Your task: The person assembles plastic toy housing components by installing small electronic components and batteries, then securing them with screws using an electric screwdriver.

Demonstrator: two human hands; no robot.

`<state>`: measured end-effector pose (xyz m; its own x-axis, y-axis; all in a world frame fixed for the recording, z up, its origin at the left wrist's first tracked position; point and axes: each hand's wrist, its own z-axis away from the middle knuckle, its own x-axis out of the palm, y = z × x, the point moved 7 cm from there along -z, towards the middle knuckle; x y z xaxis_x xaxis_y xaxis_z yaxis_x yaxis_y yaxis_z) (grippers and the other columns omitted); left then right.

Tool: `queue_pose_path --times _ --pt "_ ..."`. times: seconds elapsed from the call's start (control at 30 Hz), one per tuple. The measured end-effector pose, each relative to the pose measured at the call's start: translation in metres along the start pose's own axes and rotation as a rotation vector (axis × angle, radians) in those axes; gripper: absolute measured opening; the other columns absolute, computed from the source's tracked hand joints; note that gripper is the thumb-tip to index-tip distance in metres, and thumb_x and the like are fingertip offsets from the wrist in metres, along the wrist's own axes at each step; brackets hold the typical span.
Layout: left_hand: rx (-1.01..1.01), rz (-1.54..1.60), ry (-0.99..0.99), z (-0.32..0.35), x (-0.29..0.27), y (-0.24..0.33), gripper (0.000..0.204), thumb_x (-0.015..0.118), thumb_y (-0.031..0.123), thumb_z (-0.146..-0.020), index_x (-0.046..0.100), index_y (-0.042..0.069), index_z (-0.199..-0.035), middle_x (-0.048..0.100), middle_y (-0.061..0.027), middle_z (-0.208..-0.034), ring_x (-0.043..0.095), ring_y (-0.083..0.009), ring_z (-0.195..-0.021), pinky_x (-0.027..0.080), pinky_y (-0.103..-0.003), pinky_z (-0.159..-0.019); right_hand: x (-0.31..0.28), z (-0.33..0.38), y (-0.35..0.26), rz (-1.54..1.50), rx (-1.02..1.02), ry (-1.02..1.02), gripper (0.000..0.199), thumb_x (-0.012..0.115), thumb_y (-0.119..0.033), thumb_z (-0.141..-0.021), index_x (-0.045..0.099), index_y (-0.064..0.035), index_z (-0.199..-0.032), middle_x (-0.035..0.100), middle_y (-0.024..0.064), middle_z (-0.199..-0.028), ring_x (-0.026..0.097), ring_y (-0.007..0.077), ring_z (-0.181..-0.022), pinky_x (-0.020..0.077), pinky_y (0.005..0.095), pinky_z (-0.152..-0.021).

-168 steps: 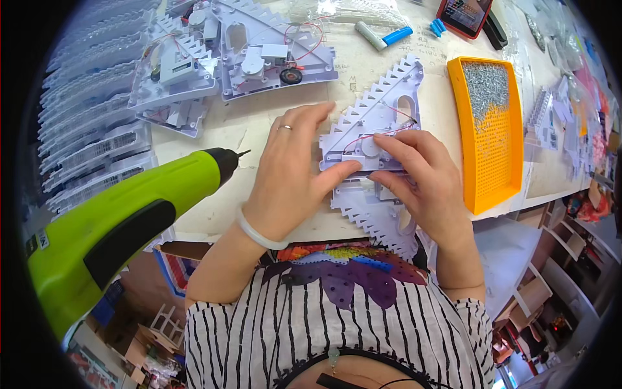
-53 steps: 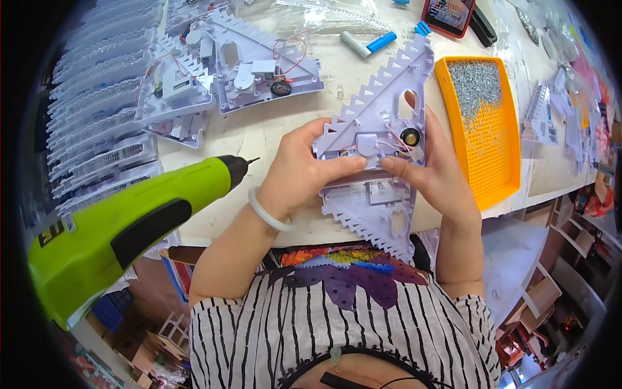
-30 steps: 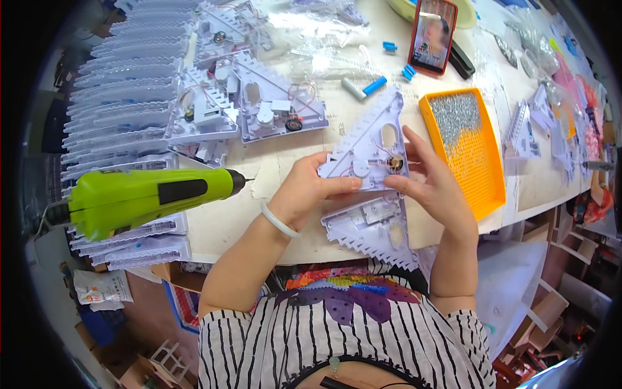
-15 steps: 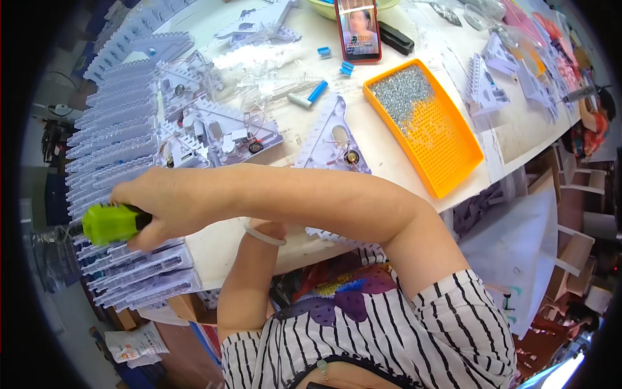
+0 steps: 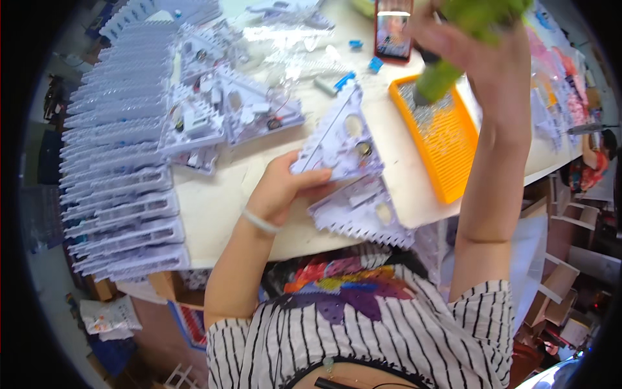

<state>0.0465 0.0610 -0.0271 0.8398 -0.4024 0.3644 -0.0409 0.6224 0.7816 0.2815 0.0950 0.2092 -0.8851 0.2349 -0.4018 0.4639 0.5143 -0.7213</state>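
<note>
My left hand (image 5: 282, 185) grips the lower left corner of a pale lilac triangular plastic housing (image 5: 337, 139), thumb on top, the other fingers hidden beneath. The housing has a toothed edge, an oval hole and a small round metal part with wires. Another toothed triangular piece (image 5: 366, 211) lies just below it, by the table's near edge. At the upper right, my raised right hand (image 5: 489, 71) is closed around a green electric screwdriver (image 5: 440, 81), smeared by motion, over the orange tray (image 5: 429, 152). Small silvery screws (image 5: 424, 117) lie in the tray's far part.
Tall rows of stacked toothed housings (image 5: 116, 149) line the left side. Several wired housings (image 5: 259, 110) lie beside them. A phone (image 5: 393, 29) stands at the back, near small blue pieces (image 5: 376, 64). Another person (image 5: 593, 162) sits at far right.
My right hand has swung the screwdriver from the stacks at left to above the tray at right. My left hand, earlier mostly hidden behind my right arm, now shows holding the housing.
</note>
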Motion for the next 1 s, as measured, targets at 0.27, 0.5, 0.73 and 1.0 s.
queue_pose_path --times 0.27,0.5,0.73,1.0 --pt "0.018 0.029 0.069 0.007 -0.011 -0.005 0.050 0.077 0.005 -0.087 0.059 -0.003 -0.133 0.072 -0.0111 -0.114 0.072 -0.0200 -0.100 0.061 -0.034 -0.088 -0.038 0.072 0.019 -0.225 0.110 0.133 0.066 0.092 -0.007 -0.072 0.055 0.0035 -0.126 0.069 0.0080 -0.090 0.065 0.0139 -0.080 0.0517 0.0254 -0.075" --pt "0.108 -0.114 0.098 -0.004 -0.006 -0.006 0.044 0.080 0.004 -0.085 0.062 -0.003 -0.125 0.072 -0.0085 -0.104 0.070 -0.0147 -0.088 0.060 -0.030 -0.081 -0.034 0.092 0.033 -0.335 0.192 0.119 0.030 0.073 0.008 -0.083 0.059 0.0030 -0.109 0.070 0.0141 -0.094 0.070 0.0221 -0.083 0.0572 0.0316 -0.075" --pt "0.059 -0.039 0.110 -0.004 -0.003 -0.004 0.044 0.076 0.003 -0.088 0.061 -0.003 -0.129 0.071 -0.0104 -0.115 0.071 -0.0181 -0.099 0.061 -0.034 -0.089 -0.041 0.089 0.062 -0.189 0.236 0.395 0.019 0.077 0.000 -0.088 0.064 0.0035 -0.101 0.069 0.0081 -0.084 0.071 0.0160 -0.075 0.0590 0.0295 -0.071" --pt "0.040 -0.073 0.143 -0.001 -0.003 -0.005 0.047 0.076 0.004 -0.089 0.058 -0.005 -0.132 0.070 -0.0126 -0.117 0.071 -0.0209 -0.102 0.061 -0.039 -0.093 -0.041 0.106 0.071 -0.290 0.276 0.545 0.013 0.075 -0.002 -0.090 0.064 0.0043 -0.094 0.068 0.0089 -0.075 0.069 0.0160 -0.065 0.0581 0.0291 -0.063"
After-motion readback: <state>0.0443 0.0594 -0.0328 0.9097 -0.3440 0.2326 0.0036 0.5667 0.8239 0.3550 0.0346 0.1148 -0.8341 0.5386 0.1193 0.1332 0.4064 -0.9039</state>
